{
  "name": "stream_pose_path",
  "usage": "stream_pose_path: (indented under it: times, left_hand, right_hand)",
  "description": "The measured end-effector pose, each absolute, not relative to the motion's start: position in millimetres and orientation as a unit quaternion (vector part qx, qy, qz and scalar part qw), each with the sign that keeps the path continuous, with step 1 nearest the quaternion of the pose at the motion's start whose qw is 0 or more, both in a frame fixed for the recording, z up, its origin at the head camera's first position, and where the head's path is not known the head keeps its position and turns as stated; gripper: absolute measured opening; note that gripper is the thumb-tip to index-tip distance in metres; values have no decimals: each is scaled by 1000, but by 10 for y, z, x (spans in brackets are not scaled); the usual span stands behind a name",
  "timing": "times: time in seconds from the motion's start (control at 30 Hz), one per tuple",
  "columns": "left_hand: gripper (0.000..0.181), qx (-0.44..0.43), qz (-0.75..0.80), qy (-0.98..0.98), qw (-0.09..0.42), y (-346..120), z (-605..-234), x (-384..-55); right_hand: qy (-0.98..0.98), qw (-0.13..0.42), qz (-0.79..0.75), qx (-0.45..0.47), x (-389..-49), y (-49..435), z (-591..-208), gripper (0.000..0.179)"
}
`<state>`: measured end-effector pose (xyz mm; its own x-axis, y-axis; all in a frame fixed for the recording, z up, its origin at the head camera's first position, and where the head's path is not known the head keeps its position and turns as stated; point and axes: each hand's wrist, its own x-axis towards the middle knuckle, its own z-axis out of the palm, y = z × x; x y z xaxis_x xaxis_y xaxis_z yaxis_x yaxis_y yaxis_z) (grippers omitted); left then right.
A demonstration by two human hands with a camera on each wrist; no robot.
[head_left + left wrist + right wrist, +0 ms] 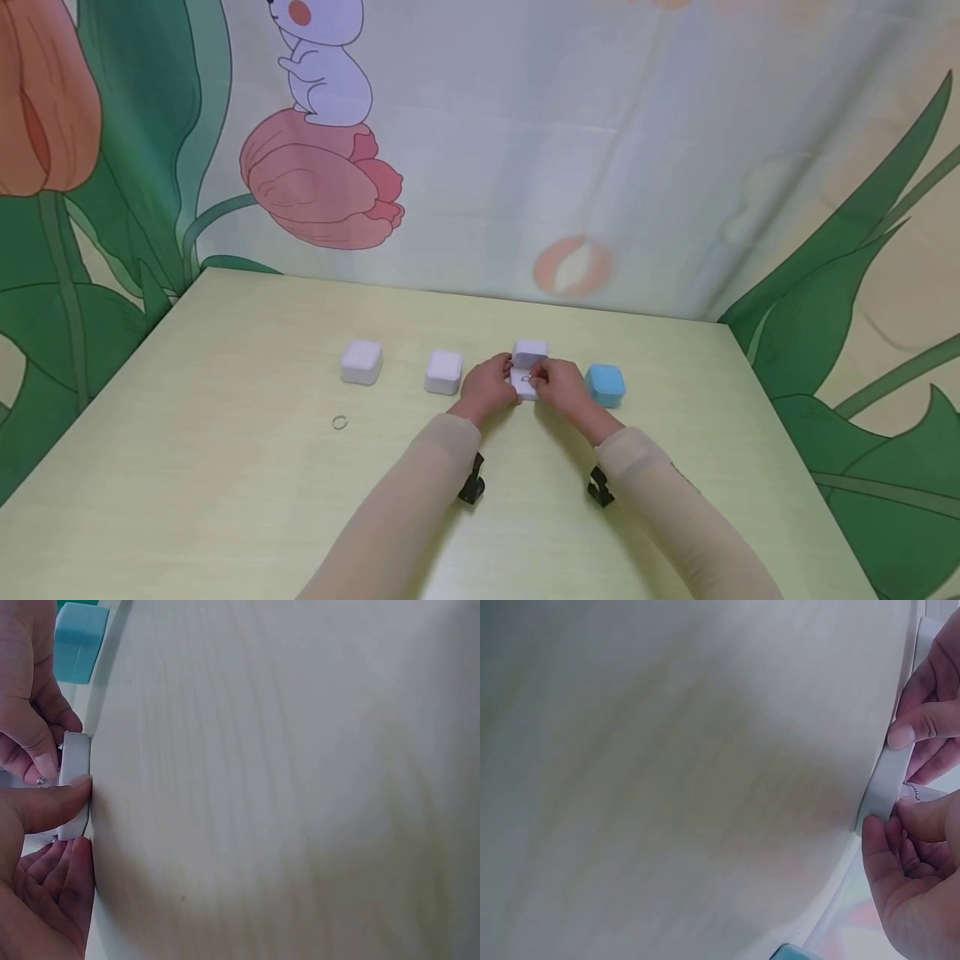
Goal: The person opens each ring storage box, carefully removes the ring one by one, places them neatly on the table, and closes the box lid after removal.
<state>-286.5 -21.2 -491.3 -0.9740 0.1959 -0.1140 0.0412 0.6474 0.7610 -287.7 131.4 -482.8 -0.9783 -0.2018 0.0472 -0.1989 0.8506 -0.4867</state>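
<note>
A small white ring box (530, 350) stands with its lid raised at the middle of the table's far half. My left hand (486, 388) grips it from the left, thumb pressed on its front wall (74, 757). Over the box's inside, my right hand (562, 386) pinches a thin silver ring (912, 790) between thumb and forefinger, right at the white insert. Other right fingers rest by the box's right front corner. The ring's lower part is hidden by the fingers and the box wall.
Two closed white boxes, one farther left (362, 362) and one nearer (444, 372), stand left of my hands. A closed blue box (605, 385) stands close to the right hand. Another silver ring (340, 422) lies on the table (225, 467). A printed curtain (480, 167) hangs behind.
</note>
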Motion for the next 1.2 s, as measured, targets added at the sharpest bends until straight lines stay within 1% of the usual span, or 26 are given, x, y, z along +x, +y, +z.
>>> stream_pose_path:
  times: [0.43,1.2]
  left_hand:
    - [77,56,416,901,105,-205,-4891,-2869]
    - [73,63,415,903,96,-219,-4869,-2841]
  right_hand:
    - [961,-3,-255,-108,-2866,1323,-4825,7]
    - [956,5,-281,-87,-2866,1341,-4829,10]
